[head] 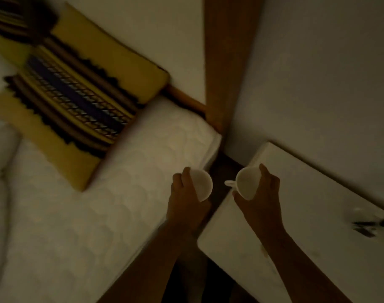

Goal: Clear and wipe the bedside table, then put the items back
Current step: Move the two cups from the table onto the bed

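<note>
**A:** Bedside table [313,215], where's it sitting on your feed?

**B:** At 4 o'clock, white top, with something dark and blurry near its right edge that I can't make out. Going left to right: patterned pillow [77,95] at 10 o'clock on the mattress [99,215]. My left hand [186,197] is wrapped round a white saucer [201,184] above the mattress edge. My right hand [263,193] grips a white cup [246,182] over the table's near corner, handle pointing at the saucer.

Dim room; white quilted bed [125,193], patterned yellow pillow [77,101] at its head, wooden post [228,62] behind, plain wall [318,62] beyond.
</note>
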### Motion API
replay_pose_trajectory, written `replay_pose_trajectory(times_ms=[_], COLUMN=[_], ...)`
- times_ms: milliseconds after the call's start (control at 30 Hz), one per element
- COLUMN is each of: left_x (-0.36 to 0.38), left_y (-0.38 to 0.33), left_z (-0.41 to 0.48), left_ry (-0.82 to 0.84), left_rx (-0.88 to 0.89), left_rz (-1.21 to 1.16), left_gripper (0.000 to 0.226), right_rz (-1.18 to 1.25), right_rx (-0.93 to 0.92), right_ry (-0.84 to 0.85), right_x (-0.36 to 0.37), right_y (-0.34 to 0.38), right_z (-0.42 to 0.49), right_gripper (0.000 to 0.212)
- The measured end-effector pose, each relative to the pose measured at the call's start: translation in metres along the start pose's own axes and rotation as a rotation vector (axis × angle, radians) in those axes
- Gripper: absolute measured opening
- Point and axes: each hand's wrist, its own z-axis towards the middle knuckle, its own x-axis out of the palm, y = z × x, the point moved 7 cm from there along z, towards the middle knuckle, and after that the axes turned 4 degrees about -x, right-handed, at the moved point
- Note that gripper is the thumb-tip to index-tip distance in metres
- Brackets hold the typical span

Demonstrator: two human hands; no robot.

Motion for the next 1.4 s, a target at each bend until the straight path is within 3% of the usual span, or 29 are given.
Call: replay_pose_trajectory(times_ms=[267, 433, 667, 800, 1067, 1400], left_x=[-0.109, -0.17, -0.246, -0.264, -0.254, -0.245], left_y=[0.16, 0.255, 0.344, 0.403, 0.466, 0.476], left_z=[-0.022, -0.048, -0.075, -0.094, -0.122, -0.125], left_ry=[-0.251, -0.342, -0.45, -0.518, -0.511, -0.419], left_rx=[-0.26, -0.409, -0.361, -0.435, -0.552, -0.648], left_rz=[-0.101, -0.199, -0.187, -0.207, -0.276, -0.212], left_gripper=[0.103, 0.102, 0.103, 0.104, 0.103, 0.112], right_rz=[0.107, -0.012, -0.152, -0.209, -0.314, -0.359], right_rx=[-0.22, -0.353, -0.56, -0.64, -0.716, -0.745], right_ry=[0.294, 0.477, 0.586, 0.6, 0.656, 0.695], right_x=[0.138, 0.221, 0.31, 0.352, 0.405, 0.409], right_y=[0.123, 0.197, 0.282, 0.316, 0.33, 0.322], right_z=[-0.039, -0.097, -0.144, -0.171, -0.214, -0.219], right_gripper=[0.105, 0.107, 0.106, 0.106, 0.109, 0.117])
